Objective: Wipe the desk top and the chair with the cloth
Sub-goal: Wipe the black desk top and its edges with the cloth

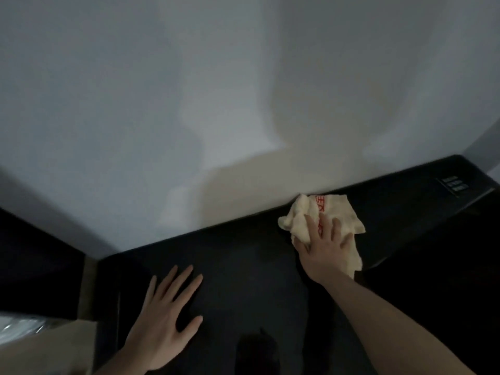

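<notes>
- The cloth (pixel 322 220), pale yellow with red print, lies crumpled on the desk (pixel 243 266), at its back edge and touching the wall (pixel 216 104).
- The right hand (pixel 323 250) presses on the cloth with fingers straight and spread.
- The left hand (pixel 165 318) rests flat on the desk, fingers spread, holding nothing, well left of the cloth.
- A small panel (pixel 456 184) sits in the desk, right of the cloth.

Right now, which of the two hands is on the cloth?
The right hand, pressing the cream cloth against the dark desk near the wall. The left hand lies flat on bare desk, fingers spread.
</notes>
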The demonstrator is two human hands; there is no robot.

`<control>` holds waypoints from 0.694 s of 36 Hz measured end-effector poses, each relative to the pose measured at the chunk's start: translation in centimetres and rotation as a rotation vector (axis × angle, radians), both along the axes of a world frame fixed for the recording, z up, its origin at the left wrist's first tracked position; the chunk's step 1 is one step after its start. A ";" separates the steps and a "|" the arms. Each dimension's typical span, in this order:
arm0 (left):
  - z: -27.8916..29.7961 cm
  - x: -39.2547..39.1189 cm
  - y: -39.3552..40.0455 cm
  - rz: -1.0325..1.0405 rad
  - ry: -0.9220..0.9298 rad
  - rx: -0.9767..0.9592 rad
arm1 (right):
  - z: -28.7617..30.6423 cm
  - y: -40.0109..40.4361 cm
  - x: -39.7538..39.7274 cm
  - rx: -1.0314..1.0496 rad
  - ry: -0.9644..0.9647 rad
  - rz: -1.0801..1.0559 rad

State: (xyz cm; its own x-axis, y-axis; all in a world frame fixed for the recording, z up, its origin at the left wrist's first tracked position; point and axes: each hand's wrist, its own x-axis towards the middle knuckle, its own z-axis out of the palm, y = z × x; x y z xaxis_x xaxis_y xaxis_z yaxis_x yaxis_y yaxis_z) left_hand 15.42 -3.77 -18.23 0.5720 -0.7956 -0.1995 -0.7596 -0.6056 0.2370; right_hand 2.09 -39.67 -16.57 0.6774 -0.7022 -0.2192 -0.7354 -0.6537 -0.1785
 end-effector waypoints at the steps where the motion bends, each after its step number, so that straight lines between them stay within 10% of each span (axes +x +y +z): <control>1: -0.3 -0.2 0.0 0.010 -0.004 -0.007 | -0.3 0.0 0.0 -0.032 -0.008 0.005; 25: -0.4 -0.2 0.0 0.059 -0.009 -0.076 | -0.7 1.9 3.3 -0.016 -0.063 -0.141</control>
